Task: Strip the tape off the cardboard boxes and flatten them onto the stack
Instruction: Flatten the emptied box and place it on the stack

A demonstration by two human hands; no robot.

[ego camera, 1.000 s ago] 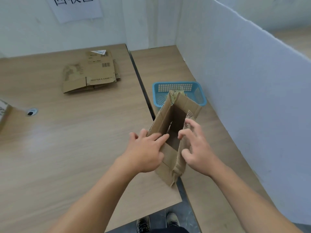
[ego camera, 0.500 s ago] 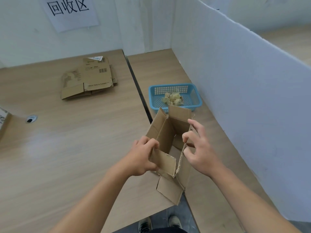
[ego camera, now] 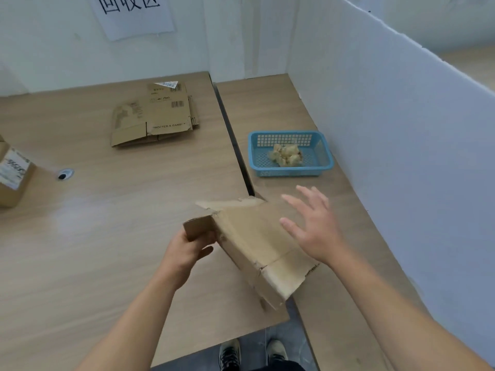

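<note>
Wood-grain tables [ego camera: 93,223] butted together, white partition [ego camera: 401,116] along the right. Left hand [ego camera: 187,253] grips an end flap of the half-collapsed cardboard box [ego camera: 257,245], held tilted over the seam between the tables. Right hand [ego camera: 314,231] spread, fingers straight, over the box's upper panel; contact unclear. Beyond: blue basket [ego camera: 318,170] holding crumpled tape scraps [ego camera: 286,155]. Far side: flattened stack [ego camera: 154,116]. Left edge: labelled box [ego camera: 13,172], still upright

A plain brown cardboard box [ego camera: 257,236] is hanging collapsed and tilted over the tabletop [ego camera: 107,236] at lower centre, its flaps splaying outward. The stack [ego camera: 154,116] of flattened printed boxes is lying in the upper left. A labelled box [ego camera: 13,175] is standing unflattened at the left edge.
</note>
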